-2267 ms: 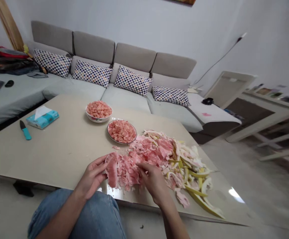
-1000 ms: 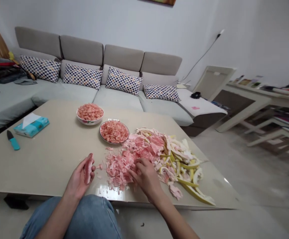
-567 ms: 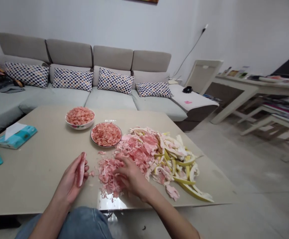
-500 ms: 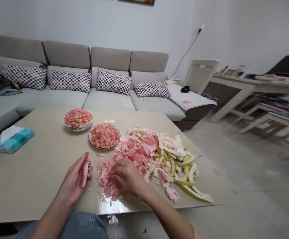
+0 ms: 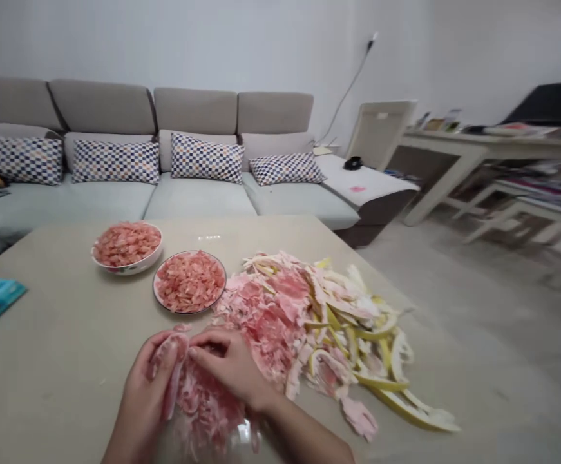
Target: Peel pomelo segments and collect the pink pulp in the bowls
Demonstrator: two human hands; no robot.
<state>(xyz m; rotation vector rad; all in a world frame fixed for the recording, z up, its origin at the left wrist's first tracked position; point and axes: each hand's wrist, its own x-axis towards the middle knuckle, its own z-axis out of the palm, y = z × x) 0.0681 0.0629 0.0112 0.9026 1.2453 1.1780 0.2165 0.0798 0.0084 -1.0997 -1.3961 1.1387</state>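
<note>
A: Why is the pale pink, crescent-shaped fruit segment (image 5: 175,377) held like that?

B: It is clasped in the narrow grip of the bare left hand (image 5: 145,390), low over the glossy beige desk (image 5: 58,335), probably so that one edge is left exposed.

A: And the bare right hand (image 5: 229,364)?

B: Its bent fingers are placed at the segment's upper edge; whether that grip is closed on anything cannot be told.

A: What is heaped nearby, and why there?

B: Torn pink membrane (image 5: 273,328) is spread under and beside the hands, presumably so that loose bits are caught close by. Curved yellow-green rinds with white pith (image 5: 384,385) are piled farther right, seemingly to be out of the way.

A: And beyond the hands?

B: A white bowl with a floral side (image 5: 135,267) and a round, dark-rimmed white plate (image 5: 165,305) are set there, both filled with pink pulp pieces (image 5: 190,280), likely for easy reach.
</note>
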